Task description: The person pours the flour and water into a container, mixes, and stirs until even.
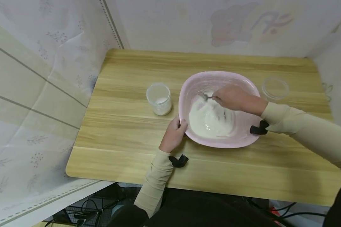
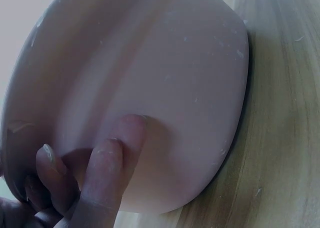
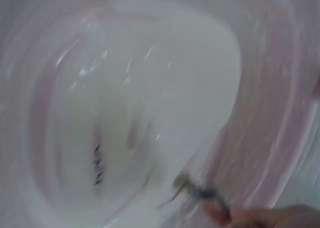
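Note:
A pink plastic basin (image 1: 245, 138) stands on the wooden table, with a glossy white, runny mixture (image 1: 211, 121) over its bottom. My left hand (image 1: 172, 135) grips the basin's left rim, thumb at the edge. In the left wrist view its fingers (image 2: 102, 173) lie against the outer wall. Over the back of the basin, my right hand (image 1: 233, 97) holds a small metal fork (image 1: 204, 95) by its handle, head down in the mixture. The right wrist view shows the fork (image 3: 197, 189) blurred beside pink streaks of bare bottom and a small dark printed mark.
Left of the basin stands a clear plastic jar (image 1: 159, 99) with some white stuff inside. A clear round lid (image 1: 275, 88) lies to its right, near the right forearm. Patterned sheeting (image 1: 39, 78) hangs along the table's left and back sides.

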